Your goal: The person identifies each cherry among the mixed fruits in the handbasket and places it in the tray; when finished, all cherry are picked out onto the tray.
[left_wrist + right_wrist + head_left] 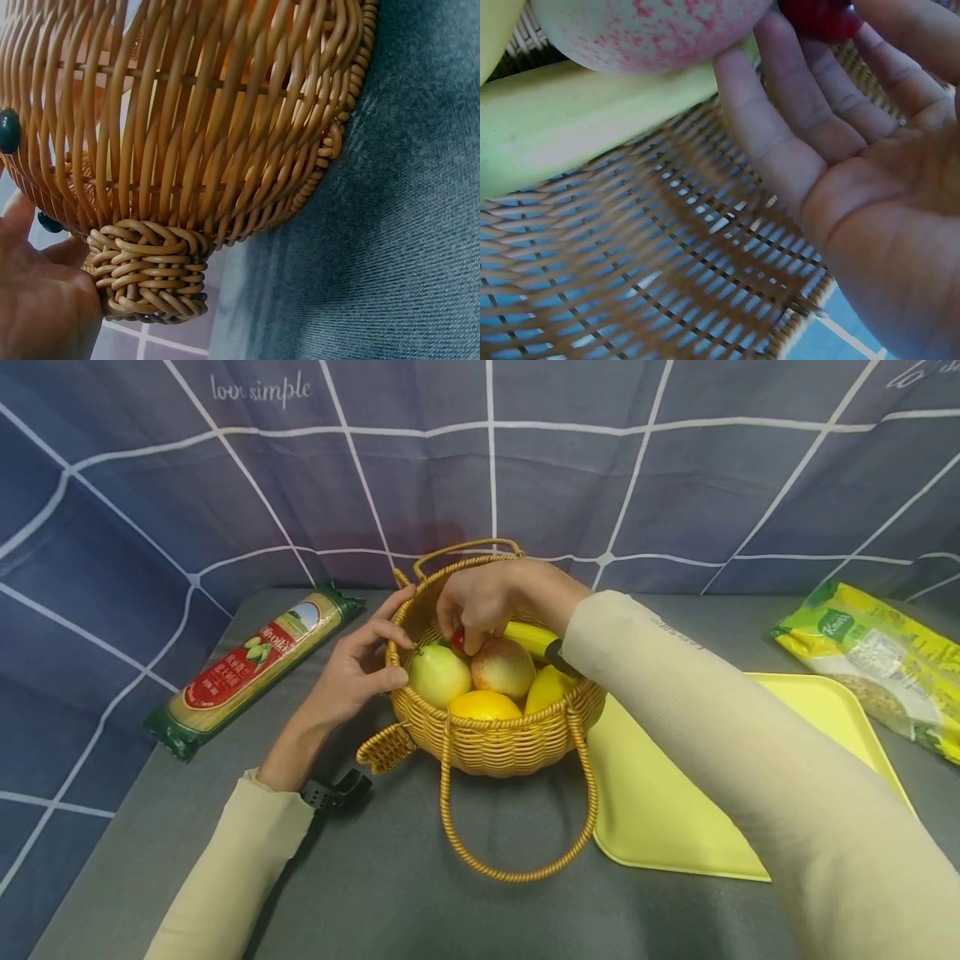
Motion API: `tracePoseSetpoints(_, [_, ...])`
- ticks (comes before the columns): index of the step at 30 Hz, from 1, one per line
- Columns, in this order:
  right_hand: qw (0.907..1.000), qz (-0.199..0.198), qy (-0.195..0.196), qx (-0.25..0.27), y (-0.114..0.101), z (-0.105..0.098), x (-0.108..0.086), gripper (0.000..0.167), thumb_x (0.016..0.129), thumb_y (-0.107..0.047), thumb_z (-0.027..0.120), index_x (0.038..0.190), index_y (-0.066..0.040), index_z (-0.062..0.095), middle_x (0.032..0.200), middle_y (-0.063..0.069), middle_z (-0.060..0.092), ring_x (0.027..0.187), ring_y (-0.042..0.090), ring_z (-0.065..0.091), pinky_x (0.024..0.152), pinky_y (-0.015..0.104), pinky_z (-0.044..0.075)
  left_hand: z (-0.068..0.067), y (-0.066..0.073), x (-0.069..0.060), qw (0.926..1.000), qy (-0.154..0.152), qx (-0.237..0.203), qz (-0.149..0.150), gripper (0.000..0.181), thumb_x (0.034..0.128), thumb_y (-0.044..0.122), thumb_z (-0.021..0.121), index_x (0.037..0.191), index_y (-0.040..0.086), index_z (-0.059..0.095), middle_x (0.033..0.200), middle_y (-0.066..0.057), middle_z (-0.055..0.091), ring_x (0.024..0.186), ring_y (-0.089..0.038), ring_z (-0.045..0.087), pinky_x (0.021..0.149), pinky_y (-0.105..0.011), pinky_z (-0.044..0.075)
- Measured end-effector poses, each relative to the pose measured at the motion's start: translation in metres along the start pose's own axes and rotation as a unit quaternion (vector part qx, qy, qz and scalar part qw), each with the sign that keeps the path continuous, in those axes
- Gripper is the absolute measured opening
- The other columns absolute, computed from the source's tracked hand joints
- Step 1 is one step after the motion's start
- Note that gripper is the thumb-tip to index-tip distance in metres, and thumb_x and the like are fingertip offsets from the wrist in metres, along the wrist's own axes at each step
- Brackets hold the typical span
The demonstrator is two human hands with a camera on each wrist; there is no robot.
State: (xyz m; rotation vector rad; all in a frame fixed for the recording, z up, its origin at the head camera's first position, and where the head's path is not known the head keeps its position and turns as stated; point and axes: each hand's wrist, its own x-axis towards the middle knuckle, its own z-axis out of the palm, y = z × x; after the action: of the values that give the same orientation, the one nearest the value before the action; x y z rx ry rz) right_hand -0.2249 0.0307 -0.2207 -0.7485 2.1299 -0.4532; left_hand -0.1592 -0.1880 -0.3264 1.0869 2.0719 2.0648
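A woven wicker basket [502,747] filled with fruit stands on the grey surface. My left hand [348,664] grips its left rim, fingertips over the edge. Inside the basket, my right hand [480,602] pinches a small glossy red fruit [458,642], partly hidden by the fingers; the right wrist view also shows this red fruit [821,19] at the fingertips. Close by lie a green pear [438,677], a speckled peach [503,668] and a banana [530,639]. Toward the front are a round yellow-orange fruit [483,705] and another yellow fruit [549,688].
One basket handle [517,875] lies forward on the table; the other stands at the back. A yellow tray [675,827] is right of the basket, partly under my right sleeve. A spaghetti pack [251,668] lies left, and a yellow-green food bag [877,660] far right.
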Motion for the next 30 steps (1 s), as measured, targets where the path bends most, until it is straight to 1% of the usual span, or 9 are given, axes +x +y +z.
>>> tracePoseSetpoints(4, [0.9999,-0.002,-0.013,-0.01,-0.004,-0.004,-0.008,0.034,0.091,-0.001,0.063,0.125,-0.002,0.056,0.117,0.01,0.053,0.1,0.023,0.055,0.088,0.038,0.052,0.001,0.0,0.0,1.0,0.001,0.001,0.002,0.041,0.0814,0.04,0.081,0.1,0.008,0.063,0.159,-0.013,0.029,0.145,-0.031,0.023,0.109,-0.039,0.032])
tracePoseSetpoints(8, [0.998,-0.01,-0.021,-0.059,-0.013,-0.009,-0.019,0.036,0.093,-0.006,0.062,0.129,-0.005,0.057,0.124,0.008,0.055,0.104,0.025,0.058,0.088,0.038,0.051,0.001,0.0,0.0,1.0,0.002,-0.003,0.004,0.041,0.0812,0.04,0.081,0.1,0.008,0.063,0.159,-0.013,0.029,0.145,-0.031,0.022,0.109,-0.039,0.031])
tracePoseSetpoints(12, [0.9924,-0.045,0.004,-0.114,-0.021,-0.012,-0.034,0.032,0.093,-0.01,0.064,0.125,-0.006,0.063,0.118,0.006,0.06,0.098,0.023,0.06,0.084,0.035,0.052,0.001,0.0,0.0,1.0,0.0,-0.005,-0.001,0.041,0.0817,0.04,0.081,0.1,0.008,0.063,0.159,-0.013,0.028,0.145,-0.031,0.023,0.108,-0.039,0.033])
tracePoseSetpoints(14, [0.9894,-0.074,0.027,-0.122,-0.023,-0.011,-0.044,0.027,0.092,-0.01,0.064,0.119,-0.006,0.066,0.111,0.007,0.064,0.092,0.023,0.059,0.081,0.034,0.051,0.001,0.0,0.0,1.0,0.001,-0.004,0.0,0.041,0.0815,0.04,0.081,0.1,0.008,0.063,0.159,-0.013,0.029,0.145,-0.031,0.023,0.109,-0.041,0.032])
tracePoseSetpoints(17, [0.9862,-0.11,0.064,-0.106,-0.019,-0.011,-0.061,0.021,0.092,-0.009,0.065,0.112,-0.006,0.068,0.102,0.007,0.067,0.09,0.022,0.058,0.082,0.034,0.048,0.001,-0.001,0.001,1.0,0.004,0.0,0.0,0.042,0.081,0.041,0.081,0.1,0.008,0.064,0.159,-0.013,0.029,0.146,-0.03,0.022,0.111,-0.045,0.029])
tracePoseSetpoints(19, [0.9839,-0.128,0.089,-0.087,-0.013,-0.009,-0.074,0.018,0.092,-0.01,0.066,0.11,-0.008,0.069,0.1,0.005,0.068,0.091,0.022,0.059,0.083,0.035,0.046,0.001,0.0,0.002,1.0,0.005,0.001,0.0,0.042,0.0803,0.042,0.082,0.1,0.008,0.064,0.158,-0.013,0.03,0.146,-0.029,0.022,0.112,-0.048,0.026])
tracePoseSetpoints(22, [0.9816,-0.137,0.122,-0.054,-0.002,-0.004,-0.095,0.019,0.094,-0.014,0.068,0.112,-0.01,0.068,0.101,0.002,0.069,0.094,0.02,0.061,0.084,0.036,0.048,0.002,0.0,0.002,1.0,0.005,0.001,0.0,0.042,0.0798,0.042,0.082,0.099,0.009,0.064,0.159,-0.013,0.029,0.146,-0.029,0.022,0.113,-0.049,0.025])
tracePoseSetpoints(25, [0.9786,-0.137,0.15,-0.031,0.008,0.004,-0.115,0.021,0.094,-0.018,0.069,0.114,-0.013,0.067,0.1,-0.001,0.069,0.091,0.016,0.065,0.082,0.036,0.051,0.003,0.001,0.002,1.0,0.007,-0.002,0.001,0.041,0.0793,0.041,0.083,0.099,0.01,0.065,0.159,-0.014,0.028,0.146,-0.029,0.022,0.113,-0.049,0.025])
tracePoseSetpoints(30, [0.9754,-0.14,0.17,0.005,0.031,0.021,-0.145,0.022,0.093,-0.02,0.072,0.113,-0.014,0.065,0.094,-0.003,0.071,0.077,0.017,0.067,0.061,0.036,0.054,0.003,0.001,0.002,0.9999,0.013,-0.003,0.008,0.045,0.0791,0.043,0.082,0.098,0.007,0.064,0.158,-0.017,0.029,0.146,-0.03,0.022,0.114,-0.055,0.018])
